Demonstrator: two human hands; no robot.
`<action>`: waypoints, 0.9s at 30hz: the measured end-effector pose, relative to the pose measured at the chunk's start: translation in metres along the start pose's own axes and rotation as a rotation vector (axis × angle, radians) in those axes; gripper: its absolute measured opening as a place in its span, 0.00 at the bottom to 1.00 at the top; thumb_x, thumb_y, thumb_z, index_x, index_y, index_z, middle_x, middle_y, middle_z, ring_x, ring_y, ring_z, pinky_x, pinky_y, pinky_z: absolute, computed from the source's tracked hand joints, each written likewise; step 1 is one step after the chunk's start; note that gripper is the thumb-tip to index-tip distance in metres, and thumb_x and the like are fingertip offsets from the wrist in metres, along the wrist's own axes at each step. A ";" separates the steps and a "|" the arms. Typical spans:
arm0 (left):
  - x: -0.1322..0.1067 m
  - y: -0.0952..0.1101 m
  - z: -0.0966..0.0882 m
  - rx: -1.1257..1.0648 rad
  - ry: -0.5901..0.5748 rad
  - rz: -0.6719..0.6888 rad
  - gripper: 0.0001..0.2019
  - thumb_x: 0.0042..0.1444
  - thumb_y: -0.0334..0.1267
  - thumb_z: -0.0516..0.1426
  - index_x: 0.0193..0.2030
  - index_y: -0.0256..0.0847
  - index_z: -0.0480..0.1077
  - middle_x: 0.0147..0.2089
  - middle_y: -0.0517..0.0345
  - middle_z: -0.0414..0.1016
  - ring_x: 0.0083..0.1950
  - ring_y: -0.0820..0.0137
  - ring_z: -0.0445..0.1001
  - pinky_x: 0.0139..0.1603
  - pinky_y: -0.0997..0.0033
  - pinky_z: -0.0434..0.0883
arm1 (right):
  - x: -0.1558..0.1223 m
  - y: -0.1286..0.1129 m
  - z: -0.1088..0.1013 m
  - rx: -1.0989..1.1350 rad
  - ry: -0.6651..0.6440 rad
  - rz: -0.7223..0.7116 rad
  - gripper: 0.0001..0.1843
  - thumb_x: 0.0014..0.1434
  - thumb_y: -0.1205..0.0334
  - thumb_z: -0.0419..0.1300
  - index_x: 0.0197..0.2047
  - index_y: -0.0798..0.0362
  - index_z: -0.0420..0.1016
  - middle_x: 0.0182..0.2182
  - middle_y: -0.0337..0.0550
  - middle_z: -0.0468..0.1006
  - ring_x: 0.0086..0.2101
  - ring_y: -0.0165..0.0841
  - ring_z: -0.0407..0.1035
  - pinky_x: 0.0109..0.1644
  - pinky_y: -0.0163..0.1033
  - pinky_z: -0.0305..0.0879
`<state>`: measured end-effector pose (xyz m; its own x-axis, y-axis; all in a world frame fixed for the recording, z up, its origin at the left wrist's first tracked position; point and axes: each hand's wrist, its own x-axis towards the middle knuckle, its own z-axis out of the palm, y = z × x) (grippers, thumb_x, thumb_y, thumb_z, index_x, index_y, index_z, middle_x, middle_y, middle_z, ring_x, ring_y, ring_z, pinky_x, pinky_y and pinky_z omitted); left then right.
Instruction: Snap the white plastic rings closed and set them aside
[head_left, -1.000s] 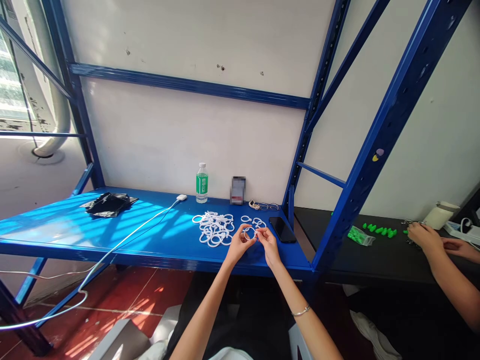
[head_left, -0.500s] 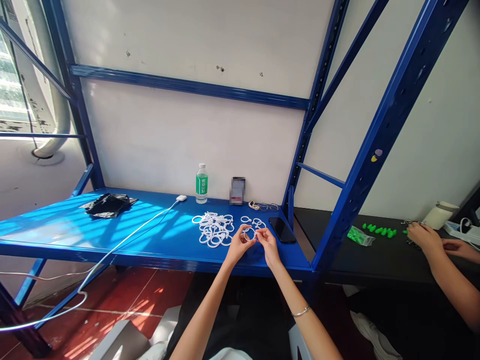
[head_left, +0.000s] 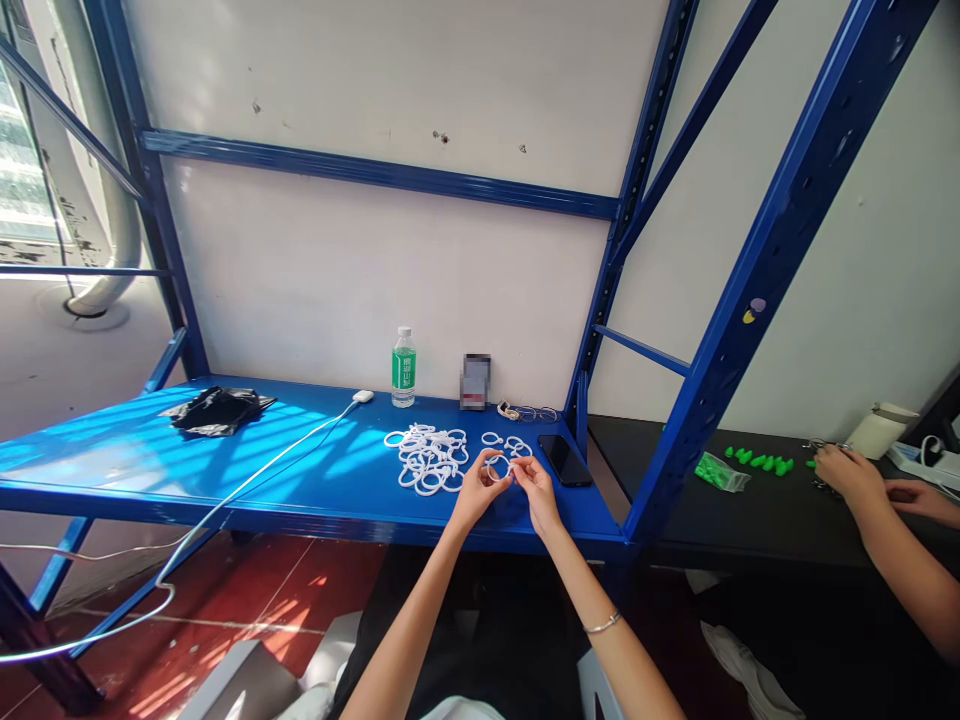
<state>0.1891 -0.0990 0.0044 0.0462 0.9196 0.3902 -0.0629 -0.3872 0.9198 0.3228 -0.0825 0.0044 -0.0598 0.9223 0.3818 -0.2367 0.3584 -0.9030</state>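
Between my two hands, just above the front of the blue shelf (head_left: 315,470), is a white ring (head_left: 498,458). My left hand (head_left: 480,490) pinches it from the left. My right hand (head_left: 535,486) closes its fingertips on the ring's right side; the exact contact is too small to make out. A heap of white rings (head_left: 429,458) lies on the shelf to the left of my hands. Behind my fingers, a few separate white rings (head_left: 516,445) lie flat.
A black phone (head_left: 564,460) lies right of my hands. Behind stand a water bottle (head_left: 403,370) and a propped-up small device (head_left: 475,382); glasses (head_left: 536,413) lie nearby. A white cable (head_left: 262,480) crosses the shelf. At right, a co-worker's hands (head_left: 855,475) work near green pieces (head_left: 761,461).
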 end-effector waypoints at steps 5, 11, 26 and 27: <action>0.001 -0.002 -0.001 -0.002 0.012 -0.007 0.24 0.48 0.45 0.62 0.50 0.41 0.63 0.23 0.68 0.61 0.23 0.78 0.58 0.24 0.80 0.56 | -0.001 -0.005 0.002 0.004 0.009 0.025 0.16 0.48 0.50 0.66 0.36 0.51 0.76 0.34 0.42 0.76 0.36 0.36 0.70 0.42 0.38 0.65; 0.000 -0.001 0.000 0.015 0.014 -0.015 0.26 0.48 0.49 0.62 0.51 0.40 0.64 0.22 0.68 0.61 0.23 0.77 0.60 0.24 0.79 0.58 | -0.002 -0.008 0.003 -0.003 0.025 0.048 0.17 0.48 0.51 0.66 0.39 0.51 0.77 0.38 0.44 0.77 0.39 0.37 0.70 0.43 0.39 0.66; 0.000 0.005 0.002 0.080 0.008 -0.071 0.20 0.50 0.56 0.57 0.36 0.38 0.67 0.21 0.66 0.62 0.22 0.76 0.61 0.24 0.77 0.60 | -0.001 -0.006 0.003 0.025 0.030 0.021 0.18 0.47 0.49 0.67 0.37 0.52 0.77 0.33 0.42 0.76 0.34 0.34 0.69 0.40 0.38 0.66; 0.000 0.005 0.002 0.087 0.001 -0.065 0.20 0.50 0.56 0.56 0.34 0.38 0.67 0.21 0.66 0.61 0.22 0.76 0.61 0.24 0.77 0.60 | -0.001 -0.005 0.003 0.027 0.027 0.021 0.18 0.47 0.49 0.67 0.37 0.52 0.77 0.32 0.42 0.76 0.33 0.34 0.69 0.40 0.38 0.66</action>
<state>0.1910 -0.1013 0.0092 0.0464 0.9431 0.3293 0.0266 -0.3307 0.9433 0.3213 -0.0853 0.0092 -0.0394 0.9334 0.3567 -0.2615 0.3349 -0.9052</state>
